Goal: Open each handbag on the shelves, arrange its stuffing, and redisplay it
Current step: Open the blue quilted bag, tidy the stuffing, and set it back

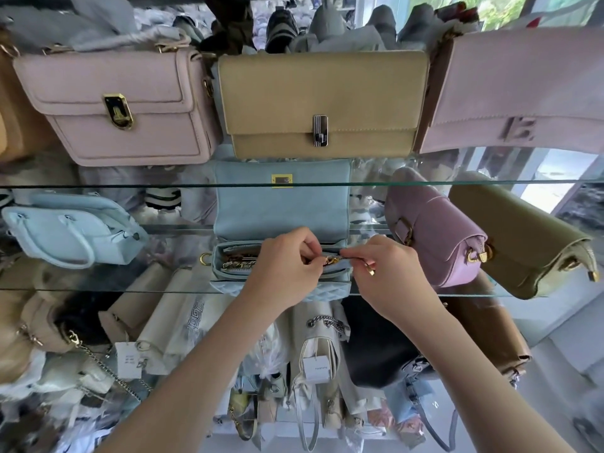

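A light blue quilted handbag (281,207) stands on the middle glass shelf (98,287) with its flap lifted back and a gold clasp on the flap. Its top lies open and a gold chain strap (238,265) is coiled inside. My left hand (287,259) pinches the bag's inner edge at the opening. My right hand (382,266) pinches the same blue edge from the right, by a gold clip; a gold ring shows on one finger. The two hands nearly touch over the bag's right half.
On the upper shelf stand a pink bag (121,109), a tan bag (322,103) and a pale pink bag (523,89). On the middle shelf sit a pale blue handbag (72,230) left, a purple bag (434,230) and an olive bag (519,240) right. More bags crowd below.
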